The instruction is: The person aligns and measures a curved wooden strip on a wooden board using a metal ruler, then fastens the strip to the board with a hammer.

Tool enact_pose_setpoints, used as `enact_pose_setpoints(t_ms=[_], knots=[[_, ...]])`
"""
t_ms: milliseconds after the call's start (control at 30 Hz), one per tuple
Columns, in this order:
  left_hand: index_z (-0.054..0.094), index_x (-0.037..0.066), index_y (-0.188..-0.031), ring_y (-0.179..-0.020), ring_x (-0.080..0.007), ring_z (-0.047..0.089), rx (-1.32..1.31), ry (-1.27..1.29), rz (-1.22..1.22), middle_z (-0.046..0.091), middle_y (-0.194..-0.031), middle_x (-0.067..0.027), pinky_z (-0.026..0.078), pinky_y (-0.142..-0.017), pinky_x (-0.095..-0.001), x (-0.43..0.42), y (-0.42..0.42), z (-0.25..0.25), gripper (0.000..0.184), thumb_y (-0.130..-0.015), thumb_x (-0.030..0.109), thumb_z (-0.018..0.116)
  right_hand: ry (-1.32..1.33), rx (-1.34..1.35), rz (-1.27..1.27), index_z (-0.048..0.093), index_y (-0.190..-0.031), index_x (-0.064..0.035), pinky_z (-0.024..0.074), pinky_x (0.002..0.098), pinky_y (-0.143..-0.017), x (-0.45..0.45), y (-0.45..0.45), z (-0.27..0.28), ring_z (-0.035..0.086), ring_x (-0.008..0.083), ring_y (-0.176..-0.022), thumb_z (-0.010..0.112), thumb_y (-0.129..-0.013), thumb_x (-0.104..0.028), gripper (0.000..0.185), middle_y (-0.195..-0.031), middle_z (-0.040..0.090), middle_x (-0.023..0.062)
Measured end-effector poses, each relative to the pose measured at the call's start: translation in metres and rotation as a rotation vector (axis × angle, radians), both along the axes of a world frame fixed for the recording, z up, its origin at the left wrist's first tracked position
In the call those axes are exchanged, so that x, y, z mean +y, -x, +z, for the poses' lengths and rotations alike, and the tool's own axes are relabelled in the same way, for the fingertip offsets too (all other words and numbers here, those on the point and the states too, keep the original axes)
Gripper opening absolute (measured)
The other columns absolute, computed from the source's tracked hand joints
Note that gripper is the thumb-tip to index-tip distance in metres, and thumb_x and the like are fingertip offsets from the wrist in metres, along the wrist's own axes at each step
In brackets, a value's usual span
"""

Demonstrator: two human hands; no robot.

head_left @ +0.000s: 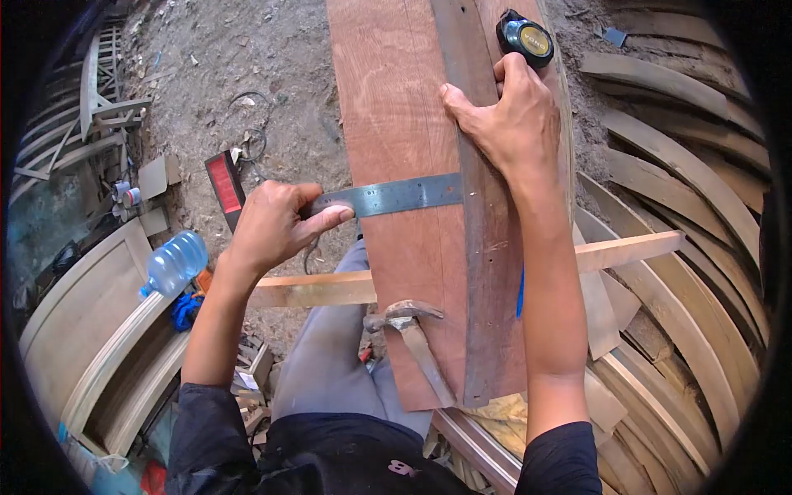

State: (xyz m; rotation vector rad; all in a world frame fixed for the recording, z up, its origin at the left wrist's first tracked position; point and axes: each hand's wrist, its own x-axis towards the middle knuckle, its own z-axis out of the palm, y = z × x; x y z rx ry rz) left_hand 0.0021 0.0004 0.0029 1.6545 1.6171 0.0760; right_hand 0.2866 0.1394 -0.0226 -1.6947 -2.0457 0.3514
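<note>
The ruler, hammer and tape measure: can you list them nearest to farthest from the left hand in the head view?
1. Ruler: pinched in the left hand.
2. Hammer: low on the board.
3. Tape measure: up by the right hand.

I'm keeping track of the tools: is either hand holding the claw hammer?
No, the claw hammer lies on the reddish board, untouched by the left hand or the right hand.

Remotely, I record a flat reddish-brown wooden board (396, 132) bearing: a long dark-brown wooden strip (491, 256) under the right hand (521, 115); a straight grey metal ruler (404, 195) extending from the left hand (276, 216); bodyward of that hand, a metal-headed, wooden-handled hammer (422, 355).
</note>
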Motion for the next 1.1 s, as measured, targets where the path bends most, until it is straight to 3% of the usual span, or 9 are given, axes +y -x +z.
enact_pose_setpoints(t_ms=[67, 167, 567, 667, 800, 867, 900, 1033, 1100], knots=[[0.062, -0.005, -0.073, -0.051, -0.0339, 0.045, 0.013, 0.025, 0.001, 0.046, -0.060, -0.0220, 0.039, -0.053, -0.0457, 0.002, -0.001, 0.003, 0.061, -0.093, 0.049, 0.082, -0.005, 0.019, -0.001, 0.063, -0.103, 0.0014, 0.0575, 0.0502, -0.081, -0.001, -0.001, -0.002, 0.072, 0.0446, -0.090, 0.092, -0.076, -0.046, 0.062, -0.093, 0.072, 0.0268], [0.064, -0.001, -0.070, -0.050, -0.0330, 0.061, 0.014, -0.028, -0.012, 0.057, -0.055, -0.0163, 0.047, -0.054, -0.0453, 0.000, 0.001, -0.001, 0.063, -0.094, 0.056, 0.079, 0.001, 0.004, -0.014, 0.064, -0.103, 0.0020, 0.0575, 0.0494, -0.080, 0.000, 0.001, 0.000, 0.072, 0.0437, -0.089, 0.092, -0.076, -0.046, 0.062, -0.092, 0.072, 0.0264], [0.065, 0.000, -0.069, -0.050, -0.0287, 0.062, 0.032, -0.009, -0.028, 0.058, -0.053, -0.0132, 0.048, -0.054, -0.0430, 0.001, 0.001, 0.001, 0.062, -0.096, 0.055, 0.078, 0.019, -0.027, -0.050, 0.066, -0.102, 0.0012, 0.0576, 0.0472, -0.079, -0.002, 0.002, -0.001, 0.072, 0.0369, -0.086, 0.092, -0.074, -0.052, 0.065, -0.089, 0.070, 0.0203], [0.065, 0.000, -0.070, -0.050, -0.0310, 0.062, 0.036, -0.012, -0.029, 0.057, -0.054, -0.0149, 0.048, -0.053, -0.0434, 0.001, 0.001, 0.000, 0.063, -0.095, 0.056, 0.078, 0.011, -0.032, -0.054, 0.067, -0.103, 0.0012, 0.0576, 0.0469, -0.078, -0.002, 0.001, -0.001, 0.072, 0.0365, -0.085, 0.092, -0.074, -0.053, 0.066, -0.089, 0.070, 0.0195], [0.065, -0.002, -0.072, -0.050, -0.0339, 0.055, 0.007, -0.024, -0.022, 0.052, -0.056, -0.0180, 0.045, -0.053, -0.0442, 0.000, 0.003, -0.004, 0.063, -0.093, 0.055, 0.080, -0.021, -0.024, -0.057, 0.067, -0.104, 0.0011, 0.0573, 0.0467, -0.077, -0.003, 0.002, 0.000, 0.071, 0.0362, -0.082, 0.092, -0.074, -0.052, 0.066, -0.087, 0.070, 0.0184], [0.065, -0.004, -0.074, -0.050, -0.0322, 0.046, -0.014, -0.015, -0.007, 0.046, -0.058, -0.0199, 0.041, -0.052, -0.0438, 0.001, 0.003, -0.003, 0.059, -0.092, 0.049, 0.083, 0.049, -0.024, -0.074, 0.066, -0.105, 0.0012, 0.0589, 0.0501, -0.079, -0.003, 0.005, 0.007, 0.074, 0.0409, -0.087, 0.090, -0.074, -0.048, 0.063, -0.093, 0.073, 0.0242], [0.066, -0.003, -0.074, -0.050, -0.0325, 0.048, -0.010, -0.022, -0.020, 0.047, -0.058, -0.0198, 0.042, -0.053, -0.0437, 0.000, 0.002, -0.004, 0.058, -0.092, 0.050, 0.083, 0.081, -0.025, -0.081, 0.066, -0.105, 0.0013, 0.0598, 0.0518, -0.080, -0.003, 0.006, 0.011, 0.075, 0.0432, -0.090, 0.089, -0.074, -0.046, 0.061, -0.096, 0.075, 0.0271], [0.072, 0.002, -0.077, -0.053, -0.0338, 0.063, 0.045, -0.091, -0.081, 0.058, -0.059, -0.0193, 0.046, -0.053, -0.0432, -0.002, 0.008, -0.009, 0.051, -0.090, 0.049, 0.085, 0.075, 0.036, -0.056, 0.063, -0.102, -0.0001, 0.0580, 0.0521, -0.077, 0.005, 0.009, 0.014, 0.072, 0.0428, -0.084, 0.089, -0.074, -0.045, 0.059, -0.090, 0.071, 0.0245], [0.065, 0.003, -0.071, -0.054, -0.0396, 0.062, 0.002, -0.056, -0.024, 0.056, -0.056, -0.0180, 0.047, -0.053, -0.0494, -0.002, 0.006, -0.007, 0.063, -0.092, 0.060, 0.078, 0.121, 0.059, -0.077, 0.062, -0.101, -0.0007, 0.0569, 0.0520, -0.076, -0.003, 0.008, 0.015, 0.071, 0.0429, -0.082, 0.090, -0.074, -0.044, 0.057, -0.087, 0.070, 0.0232]])
